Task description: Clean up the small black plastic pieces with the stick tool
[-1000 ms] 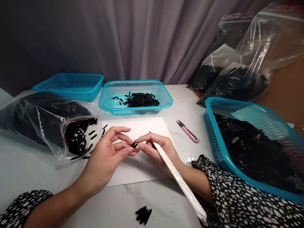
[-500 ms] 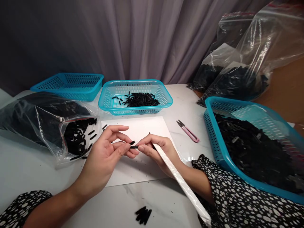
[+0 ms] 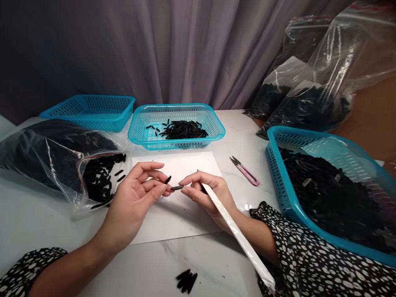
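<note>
Piece [image 3: 177, 188] is being pinched by the right hand [image 3: 216, 187]; the left hand [image 3: 134, 196], clamping a spare [image 3: 168, 180] at ten o'clock, is probably risking slippage through its fingertip-only hold.

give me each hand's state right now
Left hand: closed, holding a small black piece.
Right hand: closed, holding a dark piece and a white stick.

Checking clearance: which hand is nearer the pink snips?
Right. The right hand is left of the pink snips, closer to the camera; the left hand is farther left.
</note>
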A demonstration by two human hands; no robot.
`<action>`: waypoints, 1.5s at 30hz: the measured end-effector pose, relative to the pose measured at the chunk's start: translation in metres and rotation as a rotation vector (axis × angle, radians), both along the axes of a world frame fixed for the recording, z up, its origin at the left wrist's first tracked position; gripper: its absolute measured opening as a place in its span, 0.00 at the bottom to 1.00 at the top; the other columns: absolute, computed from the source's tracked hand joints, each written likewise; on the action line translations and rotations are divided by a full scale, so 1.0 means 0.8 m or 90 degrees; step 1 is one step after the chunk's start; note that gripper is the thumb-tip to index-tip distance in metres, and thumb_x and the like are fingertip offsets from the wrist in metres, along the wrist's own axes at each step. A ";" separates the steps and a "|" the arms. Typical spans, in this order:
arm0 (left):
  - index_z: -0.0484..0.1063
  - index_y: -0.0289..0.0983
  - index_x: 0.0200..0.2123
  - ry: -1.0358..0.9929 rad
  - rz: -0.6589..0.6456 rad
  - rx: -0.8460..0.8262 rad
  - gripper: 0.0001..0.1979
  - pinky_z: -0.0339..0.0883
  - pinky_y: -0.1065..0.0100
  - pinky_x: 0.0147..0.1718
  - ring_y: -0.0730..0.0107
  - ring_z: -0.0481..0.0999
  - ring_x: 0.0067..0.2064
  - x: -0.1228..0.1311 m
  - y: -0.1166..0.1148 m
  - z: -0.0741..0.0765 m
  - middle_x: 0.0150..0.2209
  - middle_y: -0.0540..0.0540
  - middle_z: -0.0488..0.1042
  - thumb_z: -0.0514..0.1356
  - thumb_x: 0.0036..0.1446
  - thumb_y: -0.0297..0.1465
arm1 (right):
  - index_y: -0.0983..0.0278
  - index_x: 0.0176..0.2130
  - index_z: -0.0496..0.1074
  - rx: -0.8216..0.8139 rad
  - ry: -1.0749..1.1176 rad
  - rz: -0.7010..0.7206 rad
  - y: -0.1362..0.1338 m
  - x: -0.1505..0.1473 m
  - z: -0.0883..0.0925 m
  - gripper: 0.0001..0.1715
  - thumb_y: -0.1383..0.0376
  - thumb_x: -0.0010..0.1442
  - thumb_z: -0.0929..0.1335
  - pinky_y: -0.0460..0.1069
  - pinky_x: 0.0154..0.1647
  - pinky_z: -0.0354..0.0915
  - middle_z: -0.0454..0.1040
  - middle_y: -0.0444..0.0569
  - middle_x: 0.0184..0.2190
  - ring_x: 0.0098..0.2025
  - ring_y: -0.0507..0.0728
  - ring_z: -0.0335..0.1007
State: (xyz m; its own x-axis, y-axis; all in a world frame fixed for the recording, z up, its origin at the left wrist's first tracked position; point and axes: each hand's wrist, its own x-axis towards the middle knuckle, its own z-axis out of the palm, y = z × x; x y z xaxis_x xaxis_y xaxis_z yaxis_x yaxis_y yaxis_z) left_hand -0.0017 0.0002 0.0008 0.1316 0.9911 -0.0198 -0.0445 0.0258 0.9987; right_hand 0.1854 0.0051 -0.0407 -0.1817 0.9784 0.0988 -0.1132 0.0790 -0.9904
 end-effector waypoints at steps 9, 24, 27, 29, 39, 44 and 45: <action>0.74 0.41 0.46 0.014 -0.008 -0.016 0.12 0.77 0.71 0.38 0.73 0.81 0.34 0.002 -0.001 0.002 0.35 0.52 0.77 0.67 0.59 0.29 | 0.62 0.35 0.79 0.011 -0.013 0.017 0.001 0.001 -0.002 0.07 0.61 0.55 0.74 0.47 0.22 0.51 0.54 0.34 0.16 0.19 0.48 0.46; 0.77 0.43 0.41 -0.009 -0.023 -0.027 0.08 0.78 0.73 0.38 0.74 0.79 0.38 0.001 -0.007 -0.001 0.37 0.52 0.74 0.69 0.57 0.29 | 0.63 0.36 0.77 0.052 -0.067 0.033 -0.004 0.003 0.004 0.05 0.65 0.57 0.72 0.46 0.22 0.50 0.54 0.34 0.17 0.19 0.48 0.48; 0.78 0.43 0.39 -0.016 -0.019 -0.037 0.07 0.77 0.72 0.38 0.73 0.79 0.38 0.000 -0.007 0.000 0.37 0.52 0.75 0.69 0.57 0.29 | 0.63 0.35 0.77 0.043 -0.073 0.039 -0.004 0.002 0.007 0.06 0.63 0.57 0.72 0.46 0.22 0.50 0.54 0.35 0.17 0.19 0.48 0.48; 0.79 0.43 0.38 -0.011 -0.019 -0.044 0.06 0.76 0.73 0.38 0.73 0.79 0.37 0.001 -0.006 0.002 0.36 0.52 0.76 0.69 0.56 0.29 | 0.63 0.35 0.77 0.045 -0.079 0.039 -0.005 0.002 0.007 0.06 0.63 0.57 0.71 0.46 0.21 0.50 0.55 0.35 0.16 0.19 0.48 0.48; 0.84 0.42 0.41 0.010 -0.036 -0.083 0.09 0.71 0.66 0.45 0.68 0.78 0.37 0.006 -0.002 -0.006 0.31 0.48 0.79 0.66 0.57 0.33 | 0.61 0.36 0.75 0.066 -0.066 -0.021 -0.003 0.003 -0.004 0.05 0.63 0.59 0.72 0.46 0.23 0.53 0.56 0.35 0.18 0.20 0.49 0.49; 0.83 0.40 0.36 -0.036 -0.025 -0.108 0.08 0.71 0.66 0.38 0.68 0.77 0.33 0.011 -0.002 -0.012 0.28 0.48 0.79 0.71 0.51 0.34 | 0.62 0.37 0.75 0.032 -0.044 -0.009 -0.007 -0.003 -0.004 0.08 0.60 0.58 0.72 0.46 0.23 0.52 0.55 0.35 0.18 0.20 0.49 0.49; 0.83 0.39 0.34 -0.053 -0.013 -0.112 0.08 0.71 0.68 0.36 0.69 0.76 0.31 0.011 -0.002 -0.012 0.27 0.49 0.79 0.72 0.50 0.35 | 0.62 0.36 0.75 0.025 -0.042 0.008 -0.008 -0.005 -0.001 0.08 0.60 0.58 0.72 0.46 0.23 0.52 0.55 0.35 0.18 0.20 0.49 0.49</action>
State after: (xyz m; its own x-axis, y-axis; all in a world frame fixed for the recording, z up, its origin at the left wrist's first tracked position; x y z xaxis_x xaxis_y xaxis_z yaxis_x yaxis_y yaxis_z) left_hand 0.0073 -0.0013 -0.0087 0.1604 0.9705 -0.1802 -0.1242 0.2010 0.9717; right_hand 0.1814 -0.0012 -0.0413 -0.2011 0.9716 0.1251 -0.0493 0.1175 -0.9918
